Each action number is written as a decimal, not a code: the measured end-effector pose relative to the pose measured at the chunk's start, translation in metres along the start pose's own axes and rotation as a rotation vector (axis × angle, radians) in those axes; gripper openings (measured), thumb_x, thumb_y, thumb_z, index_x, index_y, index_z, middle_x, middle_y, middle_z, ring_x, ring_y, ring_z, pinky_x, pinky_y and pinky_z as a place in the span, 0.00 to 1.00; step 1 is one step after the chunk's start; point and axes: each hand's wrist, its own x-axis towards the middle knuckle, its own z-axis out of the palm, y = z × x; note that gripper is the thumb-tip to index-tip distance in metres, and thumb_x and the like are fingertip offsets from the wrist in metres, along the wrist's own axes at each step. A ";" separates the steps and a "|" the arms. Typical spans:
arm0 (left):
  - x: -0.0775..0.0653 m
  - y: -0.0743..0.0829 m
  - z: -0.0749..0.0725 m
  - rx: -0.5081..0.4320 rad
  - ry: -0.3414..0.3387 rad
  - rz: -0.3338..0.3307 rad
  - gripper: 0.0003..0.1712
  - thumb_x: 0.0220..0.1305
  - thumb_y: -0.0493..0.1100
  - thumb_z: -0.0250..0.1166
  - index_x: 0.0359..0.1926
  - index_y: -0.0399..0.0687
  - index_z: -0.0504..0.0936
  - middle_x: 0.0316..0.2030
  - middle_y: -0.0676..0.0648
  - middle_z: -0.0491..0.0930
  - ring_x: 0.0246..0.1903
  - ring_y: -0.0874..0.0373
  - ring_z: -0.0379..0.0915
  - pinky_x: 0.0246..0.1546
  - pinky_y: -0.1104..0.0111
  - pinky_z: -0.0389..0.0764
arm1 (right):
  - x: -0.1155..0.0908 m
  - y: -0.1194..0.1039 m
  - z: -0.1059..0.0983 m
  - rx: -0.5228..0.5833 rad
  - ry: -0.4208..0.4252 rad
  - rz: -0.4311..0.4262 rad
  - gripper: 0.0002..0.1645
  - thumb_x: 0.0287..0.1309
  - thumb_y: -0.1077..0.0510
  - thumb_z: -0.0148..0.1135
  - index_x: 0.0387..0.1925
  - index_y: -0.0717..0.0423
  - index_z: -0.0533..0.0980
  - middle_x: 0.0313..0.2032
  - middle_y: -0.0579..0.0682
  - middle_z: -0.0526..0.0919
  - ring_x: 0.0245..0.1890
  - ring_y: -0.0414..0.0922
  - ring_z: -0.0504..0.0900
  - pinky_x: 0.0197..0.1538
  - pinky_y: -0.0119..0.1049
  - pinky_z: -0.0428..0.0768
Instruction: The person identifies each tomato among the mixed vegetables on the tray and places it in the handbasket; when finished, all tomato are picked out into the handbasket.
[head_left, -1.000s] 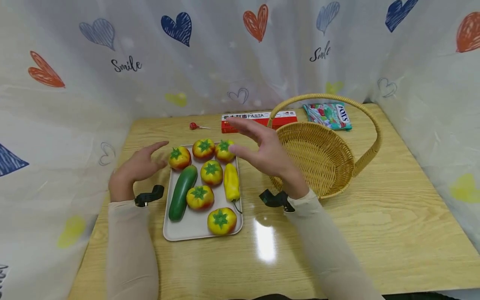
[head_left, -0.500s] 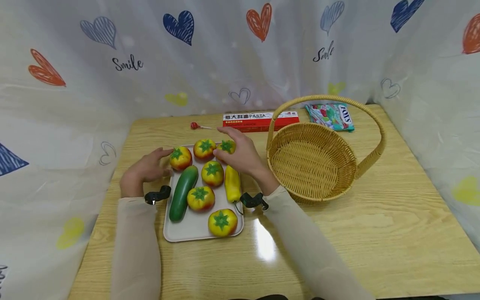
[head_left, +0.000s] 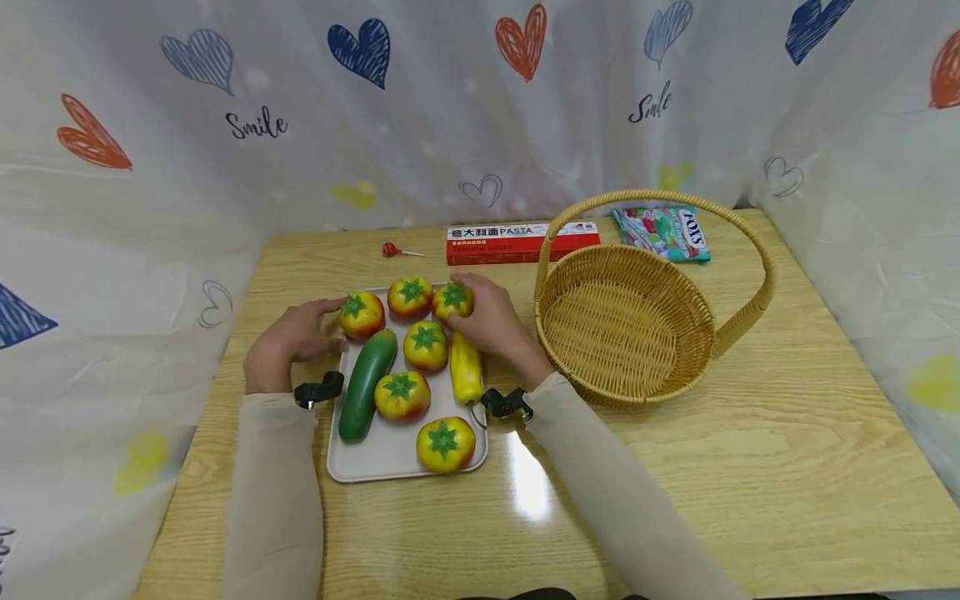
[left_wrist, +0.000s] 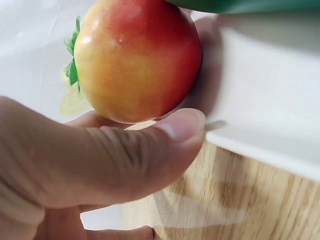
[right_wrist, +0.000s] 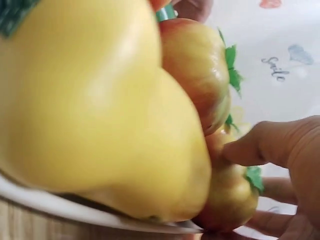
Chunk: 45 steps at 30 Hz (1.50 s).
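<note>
Several red-and-yellow tomatoes with green star-shaped tops, a dark green cucumber (head_left: 367, 386) and a yellow pepper (head_left: 466, 371) lie on a pale tray (head_left: 360, 464). My right hand (head_left: 492, 319) grips the tomato (head_left: 453, 301) at the tray's far right corner. Its thumb presses the near side, and the other fingers reach behind it, as the right wrist view shows. At the far left corner, my left hand (head_left: 294, 337) is beside another tomato (head_left: 362, 316), index finger at its back edge. In the left wrist view that hand's thumb (left_wrist: 150, 150) lies extended by the tray rim, just under this tomato.
Right of the tray stands a wicker basket (head_left: 615, 333) with a tall arched handle. Behind are a red pasta box (head_left: 517, 246), a lollipop (head_left: 390, 249) and a teal candy bag (head_left: 663, 233). A curtain (head_left: 420, 125) printed with hearts hangs at the table's back edge.
My right hand has come left and down from over the space beside the basket, and now grips the far right tomato. The left hand has moved right, up to the far left tomato.
</note>
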 end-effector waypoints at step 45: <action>0.001 0.004 -0.002 -0.004 -0.015 -0.013 0.48 0.62 0.47 0.70 0.78 0.50 0.57 0.72 0.26 0.58 0.70 0.22 0.50 0.65 0.29 0.57 | -0.112 -0.020 -0.119 0.334 -0.041 -0.209 0.29 0.58 0.58 0.72 0.61 0.46 0.77 0.61 0.45 0.78 0.57 0.46 0.81 0.59 0.34 0.81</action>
